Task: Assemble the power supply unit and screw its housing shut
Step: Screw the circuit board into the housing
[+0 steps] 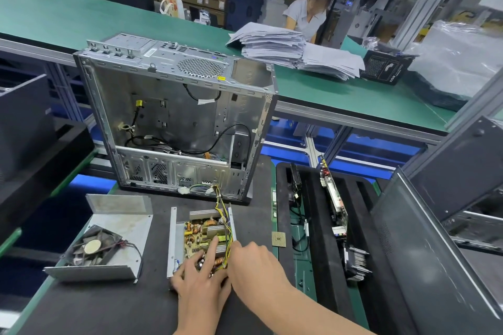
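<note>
The power supply's lower housing (pixel 172 236), a bare metal tray, lies on the dark mat with its yellow circuit board (pixel 196 231) inside. A yellow and black wire bundle (pixel 223 215) runs from the board toward the computer case. My left hand (pixel 200 284) rests on the board's near end, fingers spread over the components. My right hand (pixel 251 264) reaches in from the right, and its fingertips touch the wires at the tray's right wall. The housing cover (pixel 119 226) lies to the left, with its black fan (pixel 94 249) facing up.
An open computer case (pixel 177 114) stands behind the housing. A small square processor chip (pixel 278 239) lies right of it. A black foam tray (pixel 318 226) holds circuit cards and a heatsink. Dark side panels lean at right. A person works beyond the green bench (pixel 81 16), near stacked papers (pixel 285 49).
</note>
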The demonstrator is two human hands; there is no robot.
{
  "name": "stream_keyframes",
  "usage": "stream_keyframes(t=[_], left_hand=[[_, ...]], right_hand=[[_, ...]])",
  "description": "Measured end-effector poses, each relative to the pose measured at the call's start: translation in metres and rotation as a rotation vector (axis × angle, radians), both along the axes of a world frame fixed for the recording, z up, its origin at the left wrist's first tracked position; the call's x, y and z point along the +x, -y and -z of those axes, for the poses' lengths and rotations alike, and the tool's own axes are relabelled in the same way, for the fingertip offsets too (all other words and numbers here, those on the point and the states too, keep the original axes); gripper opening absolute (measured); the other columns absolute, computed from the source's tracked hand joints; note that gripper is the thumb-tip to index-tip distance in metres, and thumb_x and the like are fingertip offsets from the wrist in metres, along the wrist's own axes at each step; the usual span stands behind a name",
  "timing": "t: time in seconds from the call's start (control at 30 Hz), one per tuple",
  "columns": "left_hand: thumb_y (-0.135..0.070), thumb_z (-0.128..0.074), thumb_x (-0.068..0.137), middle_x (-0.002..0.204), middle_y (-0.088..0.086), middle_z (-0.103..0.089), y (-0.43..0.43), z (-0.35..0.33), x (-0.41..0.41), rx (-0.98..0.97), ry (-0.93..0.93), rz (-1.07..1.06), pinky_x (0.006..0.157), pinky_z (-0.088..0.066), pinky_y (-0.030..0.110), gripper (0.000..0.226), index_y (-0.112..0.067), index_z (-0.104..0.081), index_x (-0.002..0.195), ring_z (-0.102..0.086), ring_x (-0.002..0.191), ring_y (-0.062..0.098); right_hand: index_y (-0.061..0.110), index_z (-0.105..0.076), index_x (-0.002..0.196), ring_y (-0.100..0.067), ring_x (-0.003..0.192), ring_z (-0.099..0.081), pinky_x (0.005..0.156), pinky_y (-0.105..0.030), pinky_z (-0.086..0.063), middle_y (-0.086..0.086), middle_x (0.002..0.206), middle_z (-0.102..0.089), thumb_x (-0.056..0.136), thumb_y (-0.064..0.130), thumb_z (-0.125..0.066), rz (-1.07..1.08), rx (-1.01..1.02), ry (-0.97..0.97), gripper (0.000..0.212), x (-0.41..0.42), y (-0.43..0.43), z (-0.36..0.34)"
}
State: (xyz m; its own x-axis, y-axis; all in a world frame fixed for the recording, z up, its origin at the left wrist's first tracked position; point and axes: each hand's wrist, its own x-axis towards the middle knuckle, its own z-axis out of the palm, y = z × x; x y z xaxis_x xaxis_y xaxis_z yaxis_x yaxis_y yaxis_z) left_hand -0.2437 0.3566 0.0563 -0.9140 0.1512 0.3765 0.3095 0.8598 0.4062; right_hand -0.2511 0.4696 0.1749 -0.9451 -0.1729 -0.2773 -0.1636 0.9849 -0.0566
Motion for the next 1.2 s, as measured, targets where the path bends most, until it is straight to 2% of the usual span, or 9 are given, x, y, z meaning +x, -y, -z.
stream_keyframes(t=[0.1, 0.2, 0.3, 0.4, 0.6, 0.73, 0.83, 0.97, 1.2], left_hand=[[-0.041, -0.056, 0.079, 0.140, -0.003, -0.065, 0.001, 0.003, 0.001, -0.008, 0.051, 0.012, 0.088, -0.039, 0.048, 0.026, -0.033, -0.075, 0.065, -0.070, 0.103, 0.037], [-0.044, -0.058, 0.080, 0.145, -0.004, -0.061, 0.005, 0.007, -0.001, 0.008, 0.087, 0.032, 0.087, -0.041, 0.050, 0.024, -0.035, -0.073, 0.064, -0.067, 0.107, 0.036], [-0.036, -0.080, 0.079, 0.152, -0.007, -0.054, 0.011, 0.014, -0.003, -0.004, 0.105, 0.070, 0.088, -0.040, 0.050, 0.012, -0.034, -0.076, 0.067, -0.063, 0.111, 0.033], [-0.028, -0.095, 0.069, 0.156, -0.006, -0.051, 0.018, 0.018, -0.003, -0.007, 0.124, 0.130, 0.089, -0.039, 0.048, 0.018, -0.035, -0.078, 0.070, -0.061, 0.113, 0.033], [-0.021, -0.095, 0.069, 0.154, 0.008, -0.053, 0.031, 0.017, -0.001, -0.088, 0.050, 0.246, 0.091, -0.040, 0.048, 0.025, -0.035, -0.078, 0.083, -0.063, 0.117, 0.042], [-0.020, -0.094, 0.069, 0.152, 0.010, -0.055, 0.032, 0.009, 0.002, -0.125, 0.054, 0.239, 0.092, -0.041, 0.047, 0.029, -0.037, -0.079, 0.087, -0.065, 0.116, 0.042], [-0.020, -0.096, 0.069, 0.150, 0.009, -0.057, 0.030, 0.007, 0.003, -0.123, 0.074, 0.216, 0.091, -0.046, 0.050, 0.028, -0.035, -0.080, 0.086, -0.066, 0.115, 0.041], [-0.018, -0.097, 0.067, 0.147, 0.011, -0.059, 0.028, 0.007, 0.002, -0.125, 0.062, 0.205, 0.092, -0.040, 0.046, 0.029, -0.034, -0.079, 0.083, -0.067, 0.113, 0.042], [-0.015, -0.098, 0.063, 0.145, 0.013, -0.061, 0.029, 0.003, 0.003, -0.128, 0.042, 0.216, 0.082, -0.051, 0.052, 0.033, -0.033, -0.080, 0.083, -0.068, 0.111, 0.044]], right_hand=[[0.006, -0.057, 0.108, -0.042, 0.102, -0.064, 0.070, -0.038, -0.040, -0.019, 0.109, -0.063, 0.102, 0.008, -0.047, 0.026, -0.068, 0.008, 0.012, -0.004, -0.003, -0.002], [0.008, -0.066, 0.100, -0.039, 0.099, -0.067, 0.073, -0.039, -0.056, -0.014, 0.106, -0.066, 0.097, 0.013, -0.050, 0.043, -0.143, -0.013, 0.017, -0.009, -0.014, -0.012], [0.018, -0.074, 0.101, -0.032, 0.101, -0.067, 0.076, -0.037, -0.058, -0.007, 0.108, -0.069, 0.092, 0.015, -0.053, 0.056, -0.198, -0.027, 0.023, -0.014, -0.026, -0.023], [0.018, -0.075, 0.100, -0.030, 0.104, -0.064, 0.082, -0.038, -0.057, -0.003, 0.108, -0.065, 0.089, 0.011, -0.053, -0.002, -0.198, -0.017, 0.025, -0.017, -0.029, -0.026], [0.018, -0.075, 0.103, -0.031, 0.104, -0.064, 0.083, -0.042, -0.058, -0.003, 0.108, -0.064, 0.089, 0.008, -0.054, -0.087, -0.115, 0.014, 0.027, -0.019, -0.024, -0.025], [0.017, -0.075, 0.105, -0.033, 0.104, -0.065, 0.084, -0.044, -0.058, -0.005, 0.109, -0.065, 0.089, 0.006, -0.056, -0.127, -0.065, 0.047, 0.028, -0.021, -0.020, -0.023], [0.018, -0.075, 0.106, -0.031, 0.106, -0.064, 0.085, -0.044, -0.058, -0.004, 0.110, -0.065, 0.089, 0.006, -0.056, -0.137, -0.050, 0.065, 0.028, -0.023, -0.019, -0.023], [0.018, -0.075, 0.106, -0.032, 0.107, -0.065, 0.087, -0.044, -0.058, -0.005, 0.112, -0.066, 0.088, 0.007, -0.058, -0.142, -0.036, 0.096, 0.027, -0.026, -0.019, -0.023], [0.020, -0.077, 0.107, -0.031, 0.108, -0.065, 0.089, -0.045, -0.058, -0.005, 0.115, -0.067, 0.088, 0.006, -0.059, -0.184, -0.019, 0.107, 0.030, -0.030, -0.019, -0.023]])
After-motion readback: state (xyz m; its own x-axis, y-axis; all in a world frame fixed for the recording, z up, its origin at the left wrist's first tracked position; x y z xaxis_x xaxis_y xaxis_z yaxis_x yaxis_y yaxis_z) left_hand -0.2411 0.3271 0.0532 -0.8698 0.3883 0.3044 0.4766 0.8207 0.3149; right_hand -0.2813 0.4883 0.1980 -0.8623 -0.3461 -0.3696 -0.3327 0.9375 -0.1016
